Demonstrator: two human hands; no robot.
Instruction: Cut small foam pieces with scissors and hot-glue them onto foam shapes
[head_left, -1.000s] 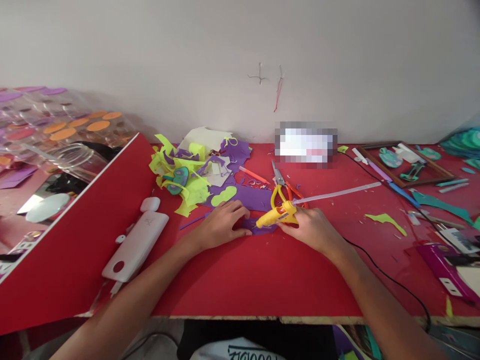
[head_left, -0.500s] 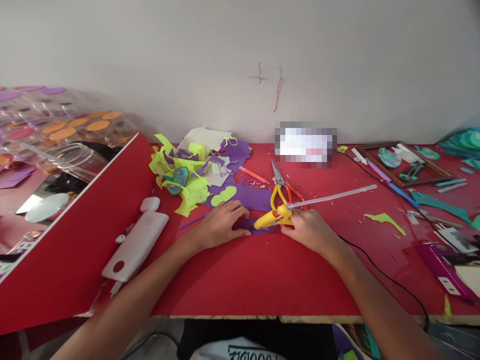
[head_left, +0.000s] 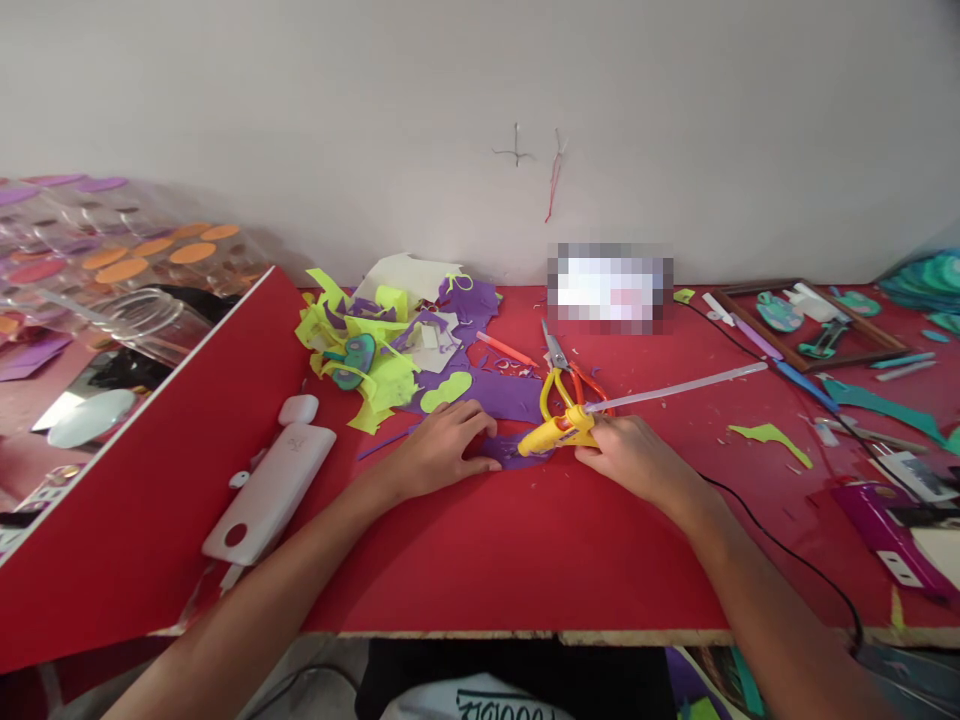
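Observation:
My right hand (head_left: 634,458) is wrapped round a yellow hot glue gun (head_left: 556,431), its nozzle pointing left and down at a small purple foam piece (head_left: 517,452). A long clear glue stick (head_left: 682,388) sticks out of the gun's back end. My left hand (head_left: 446,450) holds the left end of the purple piece against the table, thumb in front and curled fingers behind. Just behind the gun lie scissors (head_left: 556,352) with yellow and orange handles. A lime-green foam shape (head_left: 447,391) rests on a purple sheet (head_left: 510,393) beyond my left fingers.
Green and purple scraps (head_left: 386,375) pile up at the back left. A red panel (head_left: 150,470) rises on the left, beside a white power bank (head_left: 270,495). Toward the right are a wooden frame (head_left: 829,362), a black cord (head_left: 795,565) and a magenta power strip (head_left: 885,540). A pixelated screen (head_left: 611,288) stands behind.
My right hand and the glue gun have shifted slightly right, drawing the nozzle along the purple piece away from my left thumb. My left hand stays in place.

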